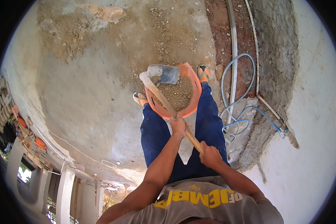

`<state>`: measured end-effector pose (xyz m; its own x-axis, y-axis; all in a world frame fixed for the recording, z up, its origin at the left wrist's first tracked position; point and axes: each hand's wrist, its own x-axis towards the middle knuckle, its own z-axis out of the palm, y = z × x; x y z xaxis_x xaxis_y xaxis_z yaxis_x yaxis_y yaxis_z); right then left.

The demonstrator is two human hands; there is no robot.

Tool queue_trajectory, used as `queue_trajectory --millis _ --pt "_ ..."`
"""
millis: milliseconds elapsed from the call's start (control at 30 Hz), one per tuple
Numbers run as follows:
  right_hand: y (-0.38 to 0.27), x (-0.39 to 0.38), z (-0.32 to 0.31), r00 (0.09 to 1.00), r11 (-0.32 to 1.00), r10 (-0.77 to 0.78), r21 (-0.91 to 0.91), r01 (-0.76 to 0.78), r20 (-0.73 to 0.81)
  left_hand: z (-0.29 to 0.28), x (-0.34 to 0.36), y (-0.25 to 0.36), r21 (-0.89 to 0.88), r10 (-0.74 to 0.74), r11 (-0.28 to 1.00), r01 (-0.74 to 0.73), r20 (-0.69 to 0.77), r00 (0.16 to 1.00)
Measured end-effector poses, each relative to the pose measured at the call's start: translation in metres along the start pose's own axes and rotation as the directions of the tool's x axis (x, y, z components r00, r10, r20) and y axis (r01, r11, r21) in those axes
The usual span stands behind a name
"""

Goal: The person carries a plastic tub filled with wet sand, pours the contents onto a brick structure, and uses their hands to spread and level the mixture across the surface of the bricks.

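Both my hands grip the wooden handle of a hoe (164,99), which slants from near my right thigh up to the far left. Higher on the handle, my left hand (178,125) is wrapped round the wood. My right hand (210,154) closes on the lower end, beside my right leg. The hoe's grey metal blade (168,74) lies over the far left part of an orange plastic basket (195,80). Sandy, gravelly soil (177,95) fills the inside of the basket, which stands between my feet; the blade hides part of its far rim.
Loose gravel (171,41) is spread over the concrete floor (82,104) beyond the basket. To the right lie a coiled blue hose (223,87) and a long pale bar (233,48), next to a white wall (310,123). A thin white cord (78,150) runs along the left.
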<state>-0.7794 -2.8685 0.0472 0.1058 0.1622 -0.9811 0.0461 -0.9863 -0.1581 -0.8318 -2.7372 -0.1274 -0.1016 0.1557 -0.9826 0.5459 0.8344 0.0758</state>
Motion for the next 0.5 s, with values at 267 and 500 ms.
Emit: queue_trajectory --millis 267,500 --pt "-0.1 0.216 -0.146 0.861 0.965 -0.261 -0.118 0.232 -0.436 0.125 0.139 0.271 -0.123 0.459 0.887 -0.444 0.135 0.878" --pt "-0.137 0.251 -0.218 0.866 0.95 -0.312 -0.104 0.295 -0.391 0.182 0.182 0.351 0.211 0.37 0.898 -0.385 0.109 0.923"
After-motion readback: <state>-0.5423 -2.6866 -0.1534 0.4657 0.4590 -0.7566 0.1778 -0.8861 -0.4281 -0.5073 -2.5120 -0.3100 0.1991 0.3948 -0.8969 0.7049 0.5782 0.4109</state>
